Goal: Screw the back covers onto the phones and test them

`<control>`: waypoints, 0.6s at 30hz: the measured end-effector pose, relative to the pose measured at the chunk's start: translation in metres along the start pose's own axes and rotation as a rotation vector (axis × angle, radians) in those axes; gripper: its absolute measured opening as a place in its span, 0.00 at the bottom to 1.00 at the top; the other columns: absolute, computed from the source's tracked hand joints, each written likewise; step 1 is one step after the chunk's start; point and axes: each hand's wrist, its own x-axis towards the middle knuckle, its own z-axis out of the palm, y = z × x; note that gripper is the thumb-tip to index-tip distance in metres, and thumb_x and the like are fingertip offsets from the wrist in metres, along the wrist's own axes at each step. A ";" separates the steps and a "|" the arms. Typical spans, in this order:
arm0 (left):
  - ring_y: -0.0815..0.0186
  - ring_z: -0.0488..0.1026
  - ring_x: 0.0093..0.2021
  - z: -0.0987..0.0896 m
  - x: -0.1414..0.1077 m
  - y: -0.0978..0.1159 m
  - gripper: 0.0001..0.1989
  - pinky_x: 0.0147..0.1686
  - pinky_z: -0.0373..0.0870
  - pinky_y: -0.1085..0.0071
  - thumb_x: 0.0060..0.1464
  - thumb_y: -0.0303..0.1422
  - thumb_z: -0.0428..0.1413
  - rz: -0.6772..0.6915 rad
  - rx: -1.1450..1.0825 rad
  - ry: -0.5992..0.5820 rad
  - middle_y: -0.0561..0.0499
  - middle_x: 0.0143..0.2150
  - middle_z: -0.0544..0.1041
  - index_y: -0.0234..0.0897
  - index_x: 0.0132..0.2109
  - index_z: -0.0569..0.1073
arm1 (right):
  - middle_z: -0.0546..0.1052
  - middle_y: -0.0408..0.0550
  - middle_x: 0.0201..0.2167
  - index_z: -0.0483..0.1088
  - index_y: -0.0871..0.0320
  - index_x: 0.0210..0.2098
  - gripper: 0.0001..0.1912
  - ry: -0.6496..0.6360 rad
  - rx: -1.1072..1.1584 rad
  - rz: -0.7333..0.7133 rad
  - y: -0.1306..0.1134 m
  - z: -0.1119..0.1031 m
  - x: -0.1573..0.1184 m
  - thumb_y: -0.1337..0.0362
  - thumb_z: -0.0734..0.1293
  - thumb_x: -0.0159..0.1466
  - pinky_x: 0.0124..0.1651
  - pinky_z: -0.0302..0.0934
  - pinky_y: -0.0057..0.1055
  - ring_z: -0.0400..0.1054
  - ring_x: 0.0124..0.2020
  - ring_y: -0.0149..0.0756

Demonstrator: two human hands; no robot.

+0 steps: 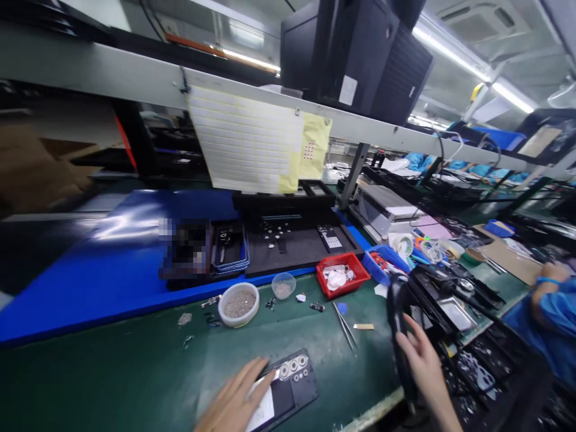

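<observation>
A dark phone [292, 390] with its back cover off lies on the green mat, showing round camera rings at its upper end and a white label lower down. My left hand [240, 393] rests over the phone's left side, fingers stretched out and lying flat. Farther right, my right hand [420, 354] has its fingers closed on a long black object [396, 336] standing nearly upright at the bench edge; blur hides its exact kind. Between the two hands, a pair of tweezers [344, 327] lies near a small tan strip [363, 327] and a blue pick [342, 308].
Behind the phone stand a white tub of tiny screws [220, 309], a clear cup [283, 277] and a red bin [319, 277]. A black tray [306, 258] sits on the blue raised board [112, 270]. A co-worker's blue sleeve [555, 309] is at far right, beside trays of parts.
</observation>
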 end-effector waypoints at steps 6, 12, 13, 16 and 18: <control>0.44 0.51 0.64 0.018 0.026 0.006 0.50 0.61 0.52 0.49 0.36 0.28 0.59 0.054 -0.021 -0.166 0.40 0.67 0.54 0.42 0.67 0.48 | 0.62 0.40 0.24 0.69 0.52 0.37 0.13 -0.203 0.932 0.101 -0.053 0.038 -0.027 0.55 0.70 0.55 0.28 0.63 0.32 0.59 0.24 0.32; 0.43 0.57 0.58 -0.002 0.044 0.021 0.48 0.55 0.58 0.47 0.40 0.39 0.62 0.027 -0.053 -0.260 0.35 0.61 0.58 0.37 0.66 0.50 | 0.69 0.39 0.27 0.65 0.51 0.35 0.12 -0.293 0.820 -0.166 -0.079 0.131 -0.013 0.60 0.73 0.57 0.42 0.61 0.37 0.67 0.32 0.35; 0.44 0.58 0.57 -0.005 0.046 0.023 0.46 0.55 0.58 0.47 0.42 0.42 0.61 0.034 -0.061 -0.247 0.35 0.60 0.59 0.37 0.66 0.51 | 0.69 0.38 0.27 0.65 0.51 0.37 0.12 -0.288 0.805 -0.209 -0.082 0.147 -0.010 0.62 0.72 0.58 0.40 0.61 0.37 0.66 0.29 0.34; 0.45 0.61 0.52 -0.009 0.050 0.026 0.43 0.53 0.60 0.48 0.45 0.48 0.59 0.046 -0.051 -0.199 0.35 0.56 0.63 0.33 0.64 0.55 | 0.68 0.35 0.22 0.64 0.53 0.38 0.13 -0.241 0.760 -0.282 -0.087 0.188 -0.003 0.64 0.71 0.58 0.35 0.60 0.33 0.64 0.24 0.31; 0.46 0.62 0.50 -0.006 0.051 0.025 0.43 0.51 0.61 0.49 0.45 0.51 0.58 0.030 -0.014 -0.171 0.35 0.53 0.64 0.31 0.62 0.58 | 0.67 0.35 0.19 0.63 0.54 0.34 0.11 -0.241 0.745 -0.289 -0.086 0.208 0.000 0.62 0.71 0.59 0.32 0.60 0.32 0.63 0.22 0.31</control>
